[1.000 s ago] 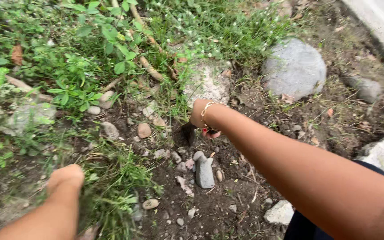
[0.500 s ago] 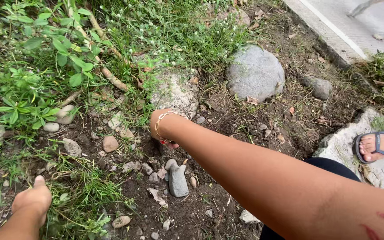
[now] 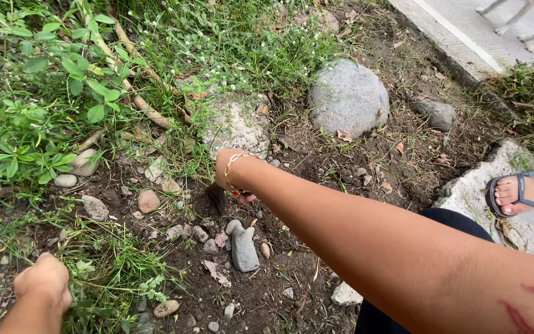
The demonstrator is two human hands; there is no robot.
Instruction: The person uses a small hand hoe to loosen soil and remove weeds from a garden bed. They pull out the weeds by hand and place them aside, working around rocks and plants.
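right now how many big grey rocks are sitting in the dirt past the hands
2: a round grey boulder at upper centre, and a paler rock left of it, just beyond the right hand. Grass may hide others.

Grass tuft [image 3: 109,272] rooted in soil

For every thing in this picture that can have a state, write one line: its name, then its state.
Right hand: bent down at the wrist, fingers in the soil, grip hidden.
Left hand: closed in a fist on the grass.
Bracelet: worn on the right wrist.
Long grey stone: lying flat, untouched.
Big round rock: part sunk in soil.
Sandal: on a foot.
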